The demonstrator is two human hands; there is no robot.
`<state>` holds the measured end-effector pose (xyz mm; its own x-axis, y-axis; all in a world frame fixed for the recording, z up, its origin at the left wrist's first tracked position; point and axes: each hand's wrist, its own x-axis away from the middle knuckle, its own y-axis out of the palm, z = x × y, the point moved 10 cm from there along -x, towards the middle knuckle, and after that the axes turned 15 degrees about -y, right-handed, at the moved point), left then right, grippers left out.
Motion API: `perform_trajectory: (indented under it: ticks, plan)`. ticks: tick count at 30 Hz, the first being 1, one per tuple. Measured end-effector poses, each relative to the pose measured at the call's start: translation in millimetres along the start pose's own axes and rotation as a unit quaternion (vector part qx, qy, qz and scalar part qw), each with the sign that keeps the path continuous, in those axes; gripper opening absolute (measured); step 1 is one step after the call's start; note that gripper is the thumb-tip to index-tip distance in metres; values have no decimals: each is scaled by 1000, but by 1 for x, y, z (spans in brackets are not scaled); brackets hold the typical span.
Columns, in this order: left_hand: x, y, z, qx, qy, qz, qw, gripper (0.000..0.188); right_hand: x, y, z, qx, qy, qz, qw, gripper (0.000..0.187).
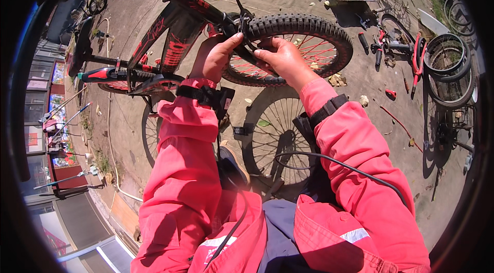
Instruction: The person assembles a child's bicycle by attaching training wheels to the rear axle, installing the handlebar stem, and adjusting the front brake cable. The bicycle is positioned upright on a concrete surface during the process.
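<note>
Left hand (212, 58) and right hand (286, 62) are held curled at the fork (244, 53) — fingers partly hidden (what is pinched, if anything, cannot be told) — and the fork is seen between frame (176, 46) and wheel (309, 24).

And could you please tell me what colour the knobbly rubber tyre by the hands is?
The knobbly rubber tyre is black, showing best in the head view.

You held both arms (186, 144) forward and converging, your left hand (217, 57) with its thumb extended toward the right, your right hand (286, 61) near it, angled inward with thumb and forefinger bent.
</note>
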<state>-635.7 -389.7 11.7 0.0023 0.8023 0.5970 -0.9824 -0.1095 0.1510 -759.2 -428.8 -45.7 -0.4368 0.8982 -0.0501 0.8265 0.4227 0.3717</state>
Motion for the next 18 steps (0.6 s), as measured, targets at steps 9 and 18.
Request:
perform_trajectory:
  ticks: [9, 18]
  plan:
    - [-7, -3, 3, -28, 71, 24, 997, 30, 1, 0, 0, -11, 11, 5, 1000, 23]
    - [-17, -9, -9, 7, 69, 48, 996, 30, 2, 0, 4, -22, 22, 12, 999, 23]
